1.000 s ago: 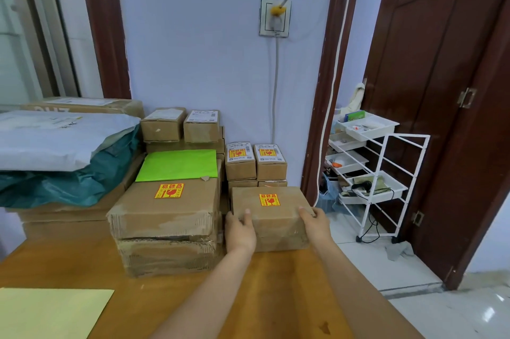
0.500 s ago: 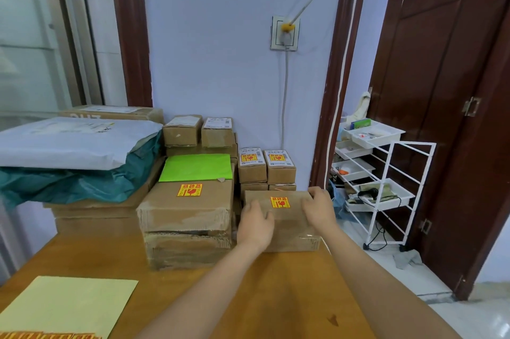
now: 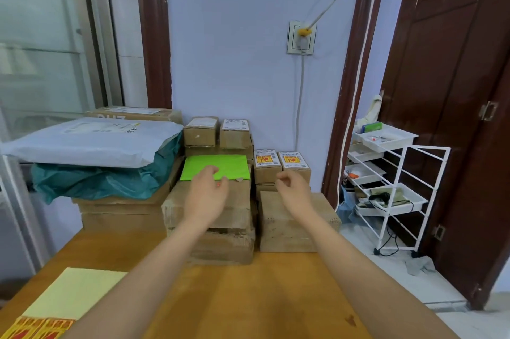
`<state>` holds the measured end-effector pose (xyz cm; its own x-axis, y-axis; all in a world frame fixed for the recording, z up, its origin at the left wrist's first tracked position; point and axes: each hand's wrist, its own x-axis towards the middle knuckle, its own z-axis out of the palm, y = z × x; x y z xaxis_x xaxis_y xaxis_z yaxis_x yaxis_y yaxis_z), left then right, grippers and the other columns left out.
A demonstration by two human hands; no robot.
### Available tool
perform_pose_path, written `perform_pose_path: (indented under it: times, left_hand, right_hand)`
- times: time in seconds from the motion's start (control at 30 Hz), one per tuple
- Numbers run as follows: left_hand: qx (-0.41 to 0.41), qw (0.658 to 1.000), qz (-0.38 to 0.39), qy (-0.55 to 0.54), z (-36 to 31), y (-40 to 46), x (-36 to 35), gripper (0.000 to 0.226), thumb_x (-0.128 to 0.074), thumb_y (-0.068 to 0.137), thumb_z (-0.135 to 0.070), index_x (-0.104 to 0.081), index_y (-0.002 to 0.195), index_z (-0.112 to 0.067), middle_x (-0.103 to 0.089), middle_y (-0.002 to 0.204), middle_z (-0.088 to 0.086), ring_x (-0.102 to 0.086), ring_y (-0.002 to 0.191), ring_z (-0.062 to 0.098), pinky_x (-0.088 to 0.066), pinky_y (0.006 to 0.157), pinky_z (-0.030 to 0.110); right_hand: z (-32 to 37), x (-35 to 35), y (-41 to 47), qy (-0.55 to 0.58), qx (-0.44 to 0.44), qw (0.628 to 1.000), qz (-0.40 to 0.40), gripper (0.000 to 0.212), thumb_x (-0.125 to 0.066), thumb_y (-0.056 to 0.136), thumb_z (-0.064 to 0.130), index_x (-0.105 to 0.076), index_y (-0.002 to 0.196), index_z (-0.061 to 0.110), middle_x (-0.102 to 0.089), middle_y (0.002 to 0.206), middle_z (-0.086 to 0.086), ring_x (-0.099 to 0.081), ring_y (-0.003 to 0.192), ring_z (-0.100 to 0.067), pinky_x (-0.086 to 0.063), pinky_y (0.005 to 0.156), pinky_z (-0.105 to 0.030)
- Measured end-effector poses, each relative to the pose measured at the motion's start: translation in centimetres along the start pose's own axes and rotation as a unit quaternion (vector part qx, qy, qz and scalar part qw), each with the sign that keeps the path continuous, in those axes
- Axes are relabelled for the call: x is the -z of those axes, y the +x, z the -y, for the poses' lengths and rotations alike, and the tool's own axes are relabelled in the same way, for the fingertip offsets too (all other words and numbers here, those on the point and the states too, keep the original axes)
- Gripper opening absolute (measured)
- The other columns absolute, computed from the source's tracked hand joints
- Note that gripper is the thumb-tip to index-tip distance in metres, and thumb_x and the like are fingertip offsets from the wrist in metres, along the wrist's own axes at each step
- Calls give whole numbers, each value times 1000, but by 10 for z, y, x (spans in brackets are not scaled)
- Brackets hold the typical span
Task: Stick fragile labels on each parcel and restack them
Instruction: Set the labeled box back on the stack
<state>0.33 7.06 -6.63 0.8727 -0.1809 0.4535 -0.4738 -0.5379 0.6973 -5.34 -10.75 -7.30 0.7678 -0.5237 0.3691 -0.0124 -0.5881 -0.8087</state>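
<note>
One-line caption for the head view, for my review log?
Both hands, left hand and right hand, hover open above cardboard parcels stacked on a wooden table.

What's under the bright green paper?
The green paper lies on a big cardboard box. The left hand covers part of the box top, so its sticker is hidden.

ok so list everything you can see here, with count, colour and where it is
cardboard parcels: many, brown, stacked at the table's far edge against the wall
green sheet: one, bright green, on the stack behind the left hand
white mailer bag: one, white, on the left stack
teal bag: one, teal, under the white mailer
label sheets: yellow and red, near left corner of the table
pale yellow sheet: one, beside the labels
table: one, wooden
white rack: one, right, by the door
left hand: over the middle stack, holding nothing
right hand: over the right front parcel, fingers loosely curled
</note>
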Motion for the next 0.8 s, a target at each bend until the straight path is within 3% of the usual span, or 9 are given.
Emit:
perform_pose_path:
  times: [0.13,0.23,0.5,0.67,0.8]
  left_hand:
    - [57,996,12,66,37,6,21,45,-49,95,-31,-47,132,-7,-53,130,11,-48,119,28,-43,89,38]
    - [49,994,11,95,51,4,28,44,-49,94,-31,-48,130,-6,-54,127,12,-50,116,28,-43,86,37]
    - [110,991,24,74,67,0,38,45,-47,94,-32,-43,135,-13,-52,133,10,-52,113,29,-41,83,36]
    - [119,991,17,54,68,-4,38,45,-47,94,-34,-43,135,-16,-54,133,8,-54,108,29,-38,77,32]
    - [129,991,-4,39,66,-4,41,43,-48,93,-34,-47,133,-17,-56,131,5,-53,111,29,-38,79,33]
  right_hand:
    - [15,-20,-6,-29,12,997,65,30,-51,94,15,-57,121,5,-58,122,-8,-53,111,-20,-38,89,-24]
    - [18,-33,-12,-15,-5,995,100,37,-51,96,23,-52,129,7,-53,129,-7,-51,116,-20,-39,95,-27]
    - [15,-45,-32,70,-79,984,145,47,-47,98,27,-38,142,11,-47,139,-2,-43,128,-18,-33,98,-24]
    - [20,-54,-41,103,-87,978,157,51,-44,98,39,-39,142,14,-51,137,-2,-49,123,-21,-41,105,-45]
    - [24,-52,-42,121,-95,977,145,50,-40,99,41,-39,142,16,-46,138,2,-42,129,-18,-37,109,-46]
